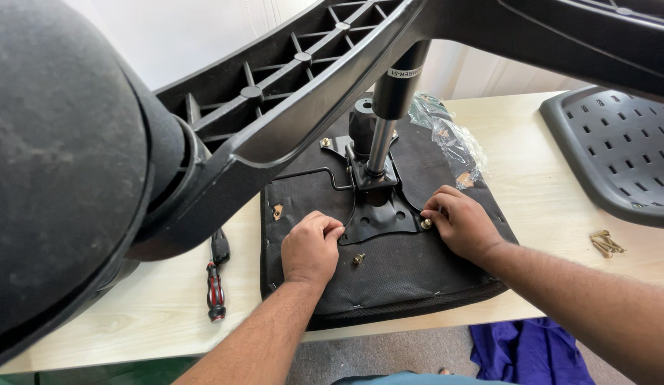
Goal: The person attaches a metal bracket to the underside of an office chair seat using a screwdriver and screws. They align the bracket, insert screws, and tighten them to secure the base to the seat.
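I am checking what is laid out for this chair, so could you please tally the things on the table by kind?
Upturned seat cushion: 1
Mounting plate with gas cylinder: 1
Perforated plastic backrest: 1
Screwdriver: 1
Clear plastic bag: 1
Pile of brass screws: 1
Loose bolt on the cushion: 1
Total: 7
The left hand and right hand rest at the plate's corners.

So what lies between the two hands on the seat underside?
In the head view, between left hand and right hand: the black mounting plate's lower edge and a loose bolt.
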